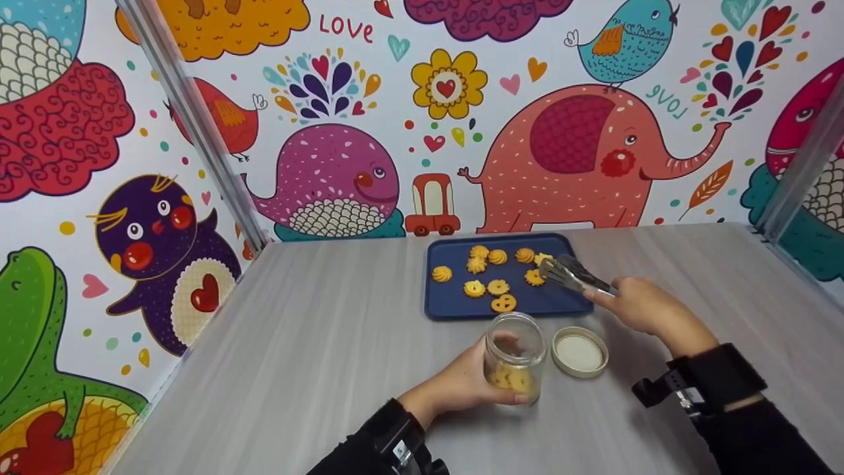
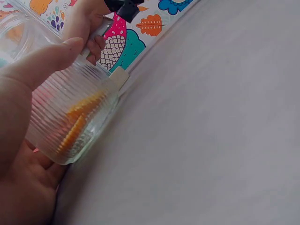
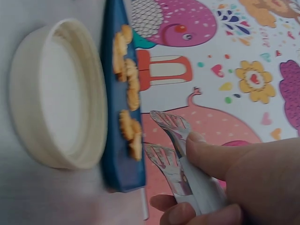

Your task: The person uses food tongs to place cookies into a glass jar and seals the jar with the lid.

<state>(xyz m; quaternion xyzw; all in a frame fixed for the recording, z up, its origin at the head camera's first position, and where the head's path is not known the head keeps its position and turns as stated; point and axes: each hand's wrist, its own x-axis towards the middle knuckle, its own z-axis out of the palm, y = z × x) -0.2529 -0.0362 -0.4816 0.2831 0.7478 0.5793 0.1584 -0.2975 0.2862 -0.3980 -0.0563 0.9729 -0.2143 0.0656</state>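
Note:
A blue tray (image 1: 455, 305) near the back of the table carries several yellow cookies (image 1: 473, 288). My right hand (image 1: 643, 305) grips metal tongs (image 1: 572, 272), their tips hovering over the tray's right side beside a cookie (image 1: 534, 278). In the right wrist view the tongs (image 3: 173, 150) stand slightly apart above the tray (image 3: 119, 154), with nothing between them. My left hand (image 1: 461, 382) holds a ribbed glass jar (image 1: 515, 356) upright on the table; a few cookies (image 2: 77, 124) lie at its bottom. The jar's cream lid (image 1: 579, 351) lies upturned to the right of the jar.
The grey table (image 1: 316, 349) is walled by panels with colourful cartoon animals (image 1: 567, 158). Metal posts (image 1: 198, 125) stand at the back corners. The lid (image 3: 56, 93) sits just in front of the tray's near edge.

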